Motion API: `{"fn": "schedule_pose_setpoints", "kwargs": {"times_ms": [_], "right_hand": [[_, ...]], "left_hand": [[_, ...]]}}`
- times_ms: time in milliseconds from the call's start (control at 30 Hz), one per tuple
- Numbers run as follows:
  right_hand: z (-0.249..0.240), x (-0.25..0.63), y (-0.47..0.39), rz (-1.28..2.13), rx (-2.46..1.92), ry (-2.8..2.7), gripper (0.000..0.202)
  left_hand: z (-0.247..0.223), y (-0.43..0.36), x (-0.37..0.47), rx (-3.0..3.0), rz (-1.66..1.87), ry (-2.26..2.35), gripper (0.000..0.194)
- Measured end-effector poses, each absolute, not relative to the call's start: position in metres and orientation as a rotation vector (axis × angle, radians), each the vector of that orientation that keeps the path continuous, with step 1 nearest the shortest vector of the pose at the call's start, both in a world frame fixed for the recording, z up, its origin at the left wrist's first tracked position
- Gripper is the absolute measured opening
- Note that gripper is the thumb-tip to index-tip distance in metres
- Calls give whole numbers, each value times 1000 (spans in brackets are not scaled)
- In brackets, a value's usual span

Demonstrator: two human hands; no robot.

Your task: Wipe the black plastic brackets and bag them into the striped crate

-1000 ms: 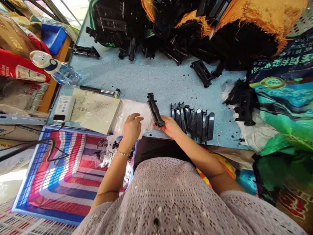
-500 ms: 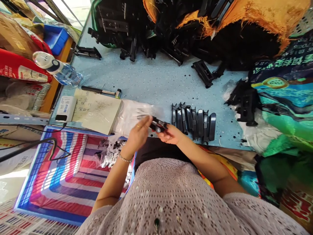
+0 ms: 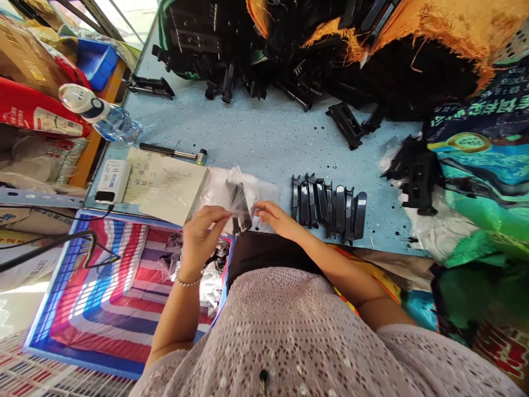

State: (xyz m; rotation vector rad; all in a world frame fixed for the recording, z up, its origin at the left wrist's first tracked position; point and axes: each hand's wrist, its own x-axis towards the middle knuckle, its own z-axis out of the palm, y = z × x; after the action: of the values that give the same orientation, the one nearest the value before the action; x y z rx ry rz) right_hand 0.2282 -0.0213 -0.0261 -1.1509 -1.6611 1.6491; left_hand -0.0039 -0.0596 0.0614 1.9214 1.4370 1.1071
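Observation:
My left hand (image 3: 204,229) pinches the edge of a clear plastic bag (image 3: 231,175) at the table's front edge. A black plastic part (image 3: 240,205) lies tilted in the bag, seen through the film. My right hand (image 3: 276,218) is just right of the bag, fingers stretched toward it and apart; whether the fingertips touch the film I cannot tell. Further right, several black plastic parts (image 3: 339,212) with glossy faces stand side by side in a row. More flat clear bags (image 3: 210,190) lie stacked under and left of the filled one.
A notepad (image 3: 165,184), a screwdriver (image 3: 173,151), a white box (image 3: 112,181) and a water bottle (image 3: 113,124) are at left. Black parts (image 3: 349,125) spill from sacks (image 3: 446,27) at the back. Below left stands a blue crate (image 3: 53,309) with a striped lining and bagged pieces.
The black part has gone from between my hands into the clear bag. My left hand has moved left and down, and my right hand has drawn away from the part.

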Motion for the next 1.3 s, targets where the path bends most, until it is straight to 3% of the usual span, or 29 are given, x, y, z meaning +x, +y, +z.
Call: {"fn": "schedule_pose_setpoints", "kwargs": {"times_ms": [200, 433, 533, 633, 700, 767, 867, 967, 1100, 1200, 1300], "right_hand": [[-29, 220, -9, 1577, -1260, -1714, 51], [-25, 224, -9, 1569, -1214, -1798, 49], [-25, 225, -7, 1520, -1213, -1856, 46], [-24, 225, -4, 1493, -1207, -1900, 44], [-22, 225, -4, 1488, -1200, -1920, 44], [-20, 224, -5, 1485, -1197, -1936, 44], [-15, 222, -6, 1484, -1197, -1955, 44], [-12, 224, -7, 1474, -1187, -1972, 43], [-14, 230, -6, 1465, -1155, -1973, 39], [-10, 235, -3, 1431, -1178, -1984, 35], [12, 249, -4, 1288, -1322, -2102, 28]], "left_hand": [[77, -73, -20, 1719, 1072, 1407, 15], [124, -124, -77, 1474, 1222, 1630, 20], [133, -145, -118, 1409, 1131, 1806, 20], [96, -144, -154, 1360, 746, 1895, 14], [49, -137, -166, 1236, 470, 1934, 21], [-2, -131, -165, 1037, 192, 2060, 17], [-59, -127, -145, 935, 47, 2090, 10], [-78, -126, -121, 942, 32, 1985, 11], [-51, -106, -94, 980, 65, 1613, 22], [-18, -73, -48, 1100, 386, 1262, 35], [-2, -38, 23, 1451, 789, 1389, 27]]}}
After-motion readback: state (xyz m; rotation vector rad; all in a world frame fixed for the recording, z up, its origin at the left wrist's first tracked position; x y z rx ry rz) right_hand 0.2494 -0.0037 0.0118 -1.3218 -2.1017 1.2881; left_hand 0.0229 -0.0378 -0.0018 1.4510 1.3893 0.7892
